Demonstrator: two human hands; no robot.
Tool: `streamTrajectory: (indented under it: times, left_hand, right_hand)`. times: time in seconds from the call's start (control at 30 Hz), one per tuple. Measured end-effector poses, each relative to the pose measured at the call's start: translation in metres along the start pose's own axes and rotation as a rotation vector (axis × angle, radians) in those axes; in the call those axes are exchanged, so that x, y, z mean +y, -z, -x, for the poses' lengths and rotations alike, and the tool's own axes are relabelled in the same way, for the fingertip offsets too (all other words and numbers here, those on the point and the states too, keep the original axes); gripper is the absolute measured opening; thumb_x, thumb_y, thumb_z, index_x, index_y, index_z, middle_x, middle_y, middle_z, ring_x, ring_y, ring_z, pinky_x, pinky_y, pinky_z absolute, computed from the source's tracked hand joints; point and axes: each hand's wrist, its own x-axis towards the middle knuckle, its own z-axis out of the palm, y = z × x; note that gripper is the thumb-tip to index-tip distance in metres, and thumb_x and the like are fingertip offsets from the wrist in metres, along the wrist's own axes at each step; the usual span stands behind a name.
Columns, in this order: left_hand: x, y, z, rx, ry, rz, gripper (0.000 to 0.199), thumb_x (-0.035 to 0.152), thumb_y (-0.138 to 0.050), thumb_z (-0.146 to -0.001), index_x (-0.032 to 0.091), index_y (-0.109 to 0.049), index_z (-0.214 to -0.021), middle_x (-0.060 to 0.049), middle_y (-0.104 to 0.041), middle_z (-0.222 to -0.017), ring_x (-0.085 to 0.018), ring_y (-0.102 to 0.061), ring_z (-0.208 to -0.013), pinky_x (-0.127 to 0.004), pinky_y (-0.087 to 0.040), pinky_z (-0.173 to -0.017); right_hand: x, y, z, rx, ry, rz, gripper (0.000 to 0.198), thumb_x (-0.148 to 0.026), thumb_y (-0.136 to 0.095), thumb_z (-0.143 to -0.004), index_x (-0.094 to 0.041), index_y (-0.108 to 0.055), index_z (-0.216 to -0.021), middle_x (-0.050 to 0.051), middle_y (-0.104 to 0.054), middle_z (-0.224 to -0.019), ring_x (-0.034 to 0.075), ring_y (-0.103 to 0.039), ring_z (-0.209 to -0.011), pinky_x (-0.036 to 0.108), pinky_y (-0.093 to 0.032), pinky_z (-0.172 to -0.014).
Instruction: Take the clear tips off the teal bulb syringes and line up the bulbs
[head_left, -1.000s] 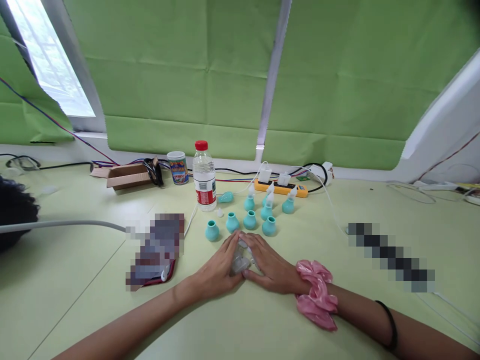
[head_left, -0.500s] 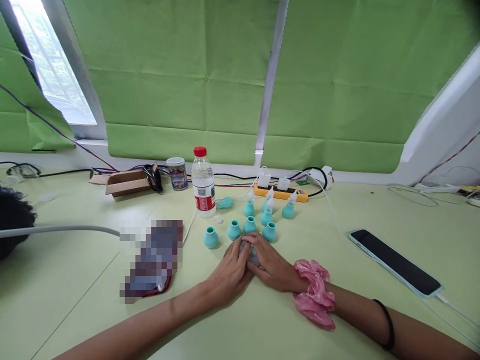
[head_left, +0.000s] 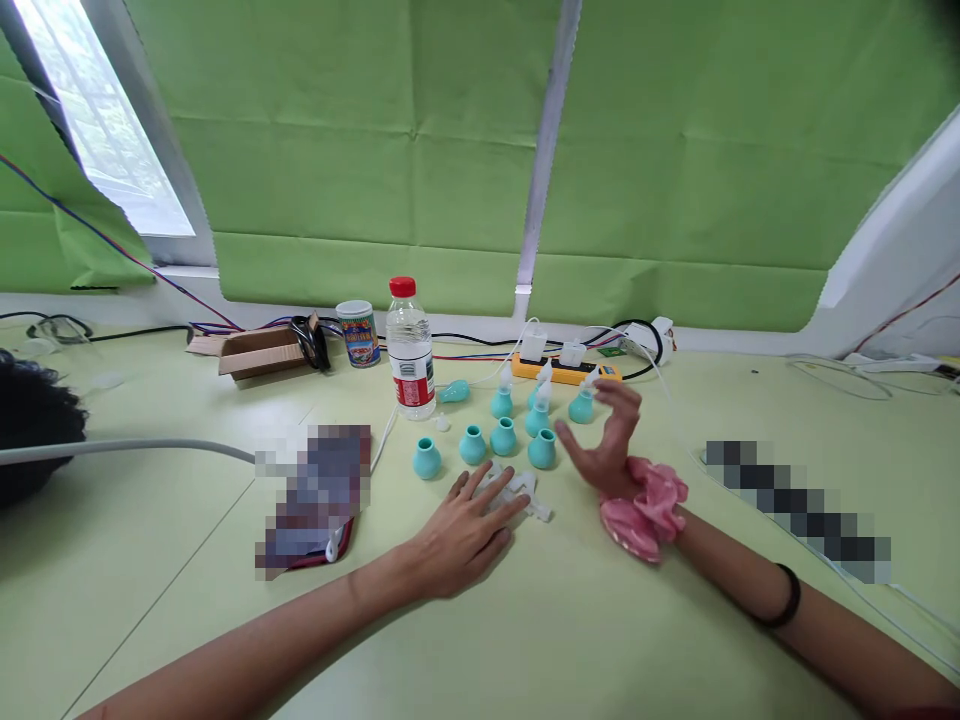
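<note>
**A:** While the left hand (head_left: 469, 530) lies flat on the pale green table (head_left: 525, 640), what does it touch?

**B:** Its fingers are spread and extended, palm down, with the fingertips resting on a small heap of clear plastic parts (head_left: 519, 492). It presses on them; it grips nothing.

**A:** And the right hand (head_left: 604, 440)?

**B:** Raised above the table, wrist bent, fingers loosely curled and apart, empty. A pink scrunchie (head_left: 645, 505) sits on that wrist and a black band (head_left: 784, 597) farther up the forearm.

**A:** Where do the clear parts lie?

**B:** On the table between the two hands, just in front of a row of teal bulbs (head_left: 472, 445). Four bulbs stand open-necked in the near row; behind them stand three bulbs with white tips (head_left: 501, 398), and one more teal piece (head_left: 452, 391) lies on its side beside the water bottle (head_left: 410, 350).

**A:** Surroundings?

**B:** A yellow power strip (head_left: 562, 371) with white plugs lies behind the bulbs; a printed can (head_left: 358, 334) and a cardboard box (head_left: 259, 352) stand to the left of the bottle. Green blinds (head_left: 375, 150) cover the window.
</note>
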Motion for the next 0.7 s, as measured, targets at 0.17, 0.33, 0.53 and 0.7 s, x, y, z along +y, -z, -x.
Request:
streamTrajectory:
  times: [0.17,0.33,0.53,0.7]
  left_hand:
    - [0.000,-0.001,0.000,-0.008,0.017,-0.003,0.052,0.024,-0.032,-0.085,0.023,-0.013,-0.132,-0.008,-0.023,-0.138,-0.027,-0.009,-0.127,-0.058,-0.013,-0.097]
    - [0.000,-0.002,0.000,0.037,-0.016,-0.014,0.052,0.019,-0.037,-0.082,0.022,-0.019,-0.130,-0.010,-0.017,-0.139,-0.025,-0.010,-0.128,-0.055,-0.012,-0.099]
    - [0.000,-0.001,0.001,0.032,-0.104,-0.001,0.044,0.016,-0.034,-0.082,0.014,-0.029,-0.126,-0.013,-0.025,-0.136,-0.024,-0.016,-0.127,-0.043,-0.024,-0.101]
    - [-0.001,0.000,0.001,0.078,-0.097,0.020,0.041,0.015,-0.035,-0.082,0.014,-0.033,-0.123,-0.013,-0.031,-0.133,-0.024,-0.019,-0.126,-0.043,-0.028,-0.100]
  right_hand:
    - [0.059,-0.003,0.006,-0.016,-0.282,0.170,0.069,-0.038,-0.064,-0.060,-0.017,-0.026,-0.114,0.013,-0.033,-0.114,0.028,-0.036,-0.105,0.044,-0.037,-0.077]
    - [0.091,-0.011,0.026,-0.197,-0.525,0.132,0.068,-0.047,-0.061,-0.059,-0.017,-0.031,-0.113,0.011,-0.044,-0.106,0.023,-0.045,-0.087,0.038,-0.041,-0.066]
    - [0.095,-0.012,0.026,-0.266,-0.518,0.061,0.037,-0.043,-0.050,-0.070,-0.015,-0.046,-0.094,0.006,-0.052,-0.082,0.020,-0.048,-0.071,0.035,-0.041,-0.060]
    - [0.070,-0.005,0.020,-0.145,-0.434,0.012,0.032,-0.037,-0.045,-0.075,-0.017,-0.042,-0.100,0.006,-0.048,-0.088,0.020,-0.047,-0.079,0.036,-0.042,-0.069]
